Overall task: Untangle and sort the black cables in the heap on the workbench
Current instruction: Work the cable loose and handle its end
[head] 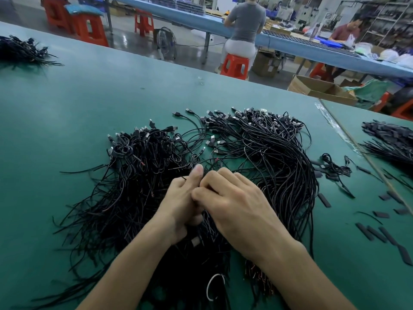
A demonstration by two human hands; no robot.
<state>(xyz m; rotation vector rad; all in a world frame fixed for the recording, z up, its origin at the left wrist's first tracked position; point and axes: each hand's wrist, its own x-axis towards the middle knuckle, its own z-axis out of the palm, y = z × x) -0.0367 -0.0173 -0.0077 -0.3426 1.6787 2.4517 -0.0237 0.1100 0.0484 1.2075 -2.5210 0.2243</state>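
Left grip (178, 206) beside right grip (239, 206), black cables (274, 157) under both.

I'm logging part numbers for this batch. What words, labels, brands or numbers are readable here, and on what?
No text is readable.
The black cables and the loose black sleeves on the workbench show no legible print.
Any label on the cardboard box under the far table is too blurred to read.

Bare left hand (178, 206) and right hand (239, 206), forearms uncovered, left thumbnail cut short
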